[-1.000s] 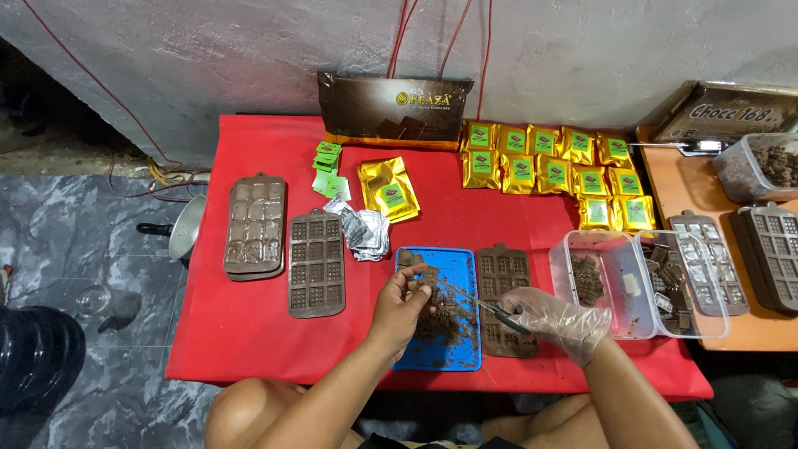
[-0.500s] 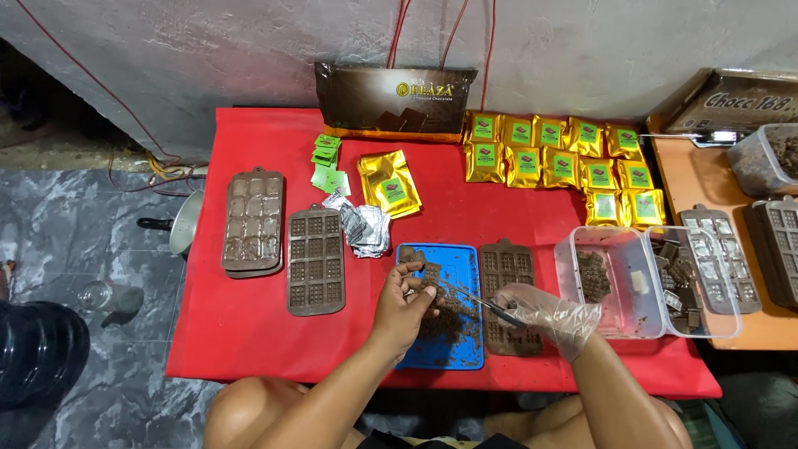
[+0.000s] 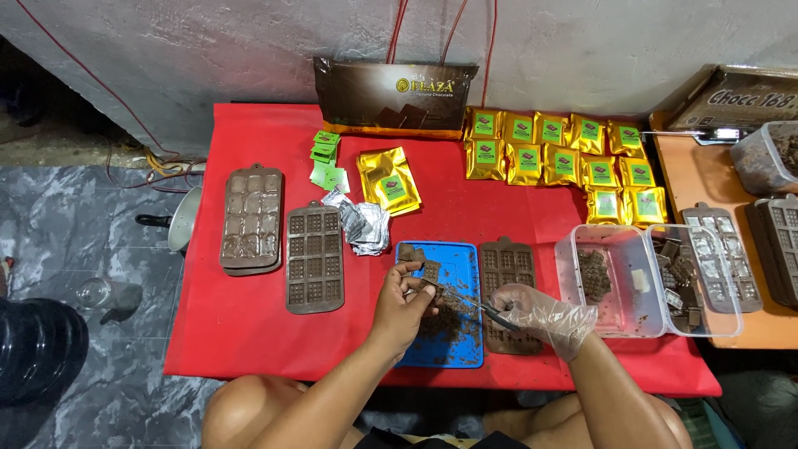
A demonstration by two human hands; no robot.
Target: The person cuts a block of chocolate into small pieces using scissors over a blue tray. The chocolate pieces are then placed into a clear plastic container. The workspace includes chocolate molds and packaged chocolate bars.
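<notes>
left hand (image 3: 405, 306) pinching a chocolate piece (image 3: 430, 272), gloved right hand (image 3: 544, 317) gripping scissors (image 3: 475, 304) over blue tray (image 3: 462, 259)

Not much moves: the left hand (image 3: 405, 301) lifts its chocolate piece (image 3: 430, 271) a bit higher over the blue tray (image 3: 462, 258), and the scissors (image 3: 478, 306) in the gloved right hand (image 3: 544, 316) now reach in closer to it.

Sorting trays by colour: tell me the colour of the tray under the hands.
Blue, the tray lying on the red table, seen in the head view.

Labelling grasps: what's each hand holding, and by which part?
Left hand: chocolate piece, pinched at its edge by the fingers. Gloved right hand: scissors, by the handles.
</notes>
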